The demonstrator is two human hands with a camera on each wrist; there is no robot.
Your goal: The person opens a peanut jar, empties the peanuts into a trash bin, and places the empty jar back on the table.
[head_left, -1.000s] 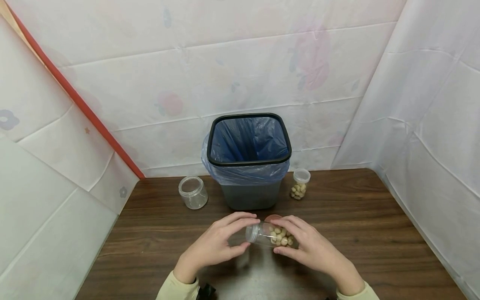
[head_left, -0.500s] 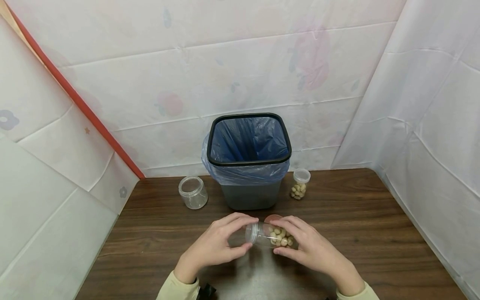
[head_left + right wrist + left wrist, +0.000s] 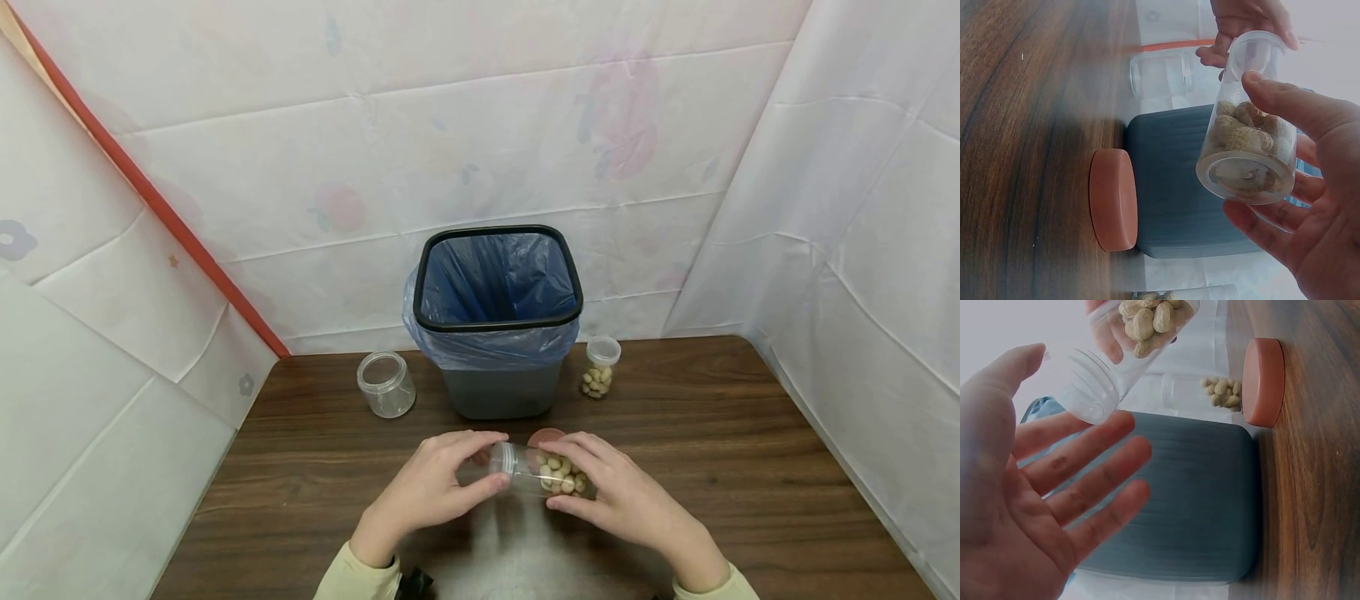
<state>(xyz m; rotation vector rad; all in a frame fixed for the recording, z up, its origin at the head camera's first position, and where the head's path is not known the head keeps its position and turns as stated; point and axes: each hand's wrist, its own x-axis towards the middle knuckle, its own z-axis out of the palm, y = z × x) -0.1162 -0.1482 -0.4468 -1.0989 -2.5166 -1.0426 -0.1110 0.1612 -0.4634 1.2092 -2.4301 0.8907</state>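
A clear jar (image 3: 528, 469) lies tilted on its side in the air over the table, with several unshelled peanuts (image 3: 1244, 131) gathered at its base end. My right hand (image 3: 630, 492) grips it round the base, thumb on one side and fingers on the other. At the ridged neck end (image 3: 1088, 387) is my left hand (image 3: 431, 483), its fingers extended and spread, fingertips right at the neck. The left wrist view shows the thumb apart from the other fingers. Beyond the jar, an orange-pink round lid (image 3: 1113, 200) rests on the wood table.
A grey bin (image 3: 502, 392) with a blue liner and black rim stands behind the hands. Left of it is a clear wide jar (image 3: 386, 385) without a lid. On its right stands a smaller clear-capped jar (image 3: 601, 367) of peanuts. Fabric walls enclose the table.
My left fingers have spread and shifted slightly at the jar's neck. The right hand keeps its grip, and the jar has barely moved.
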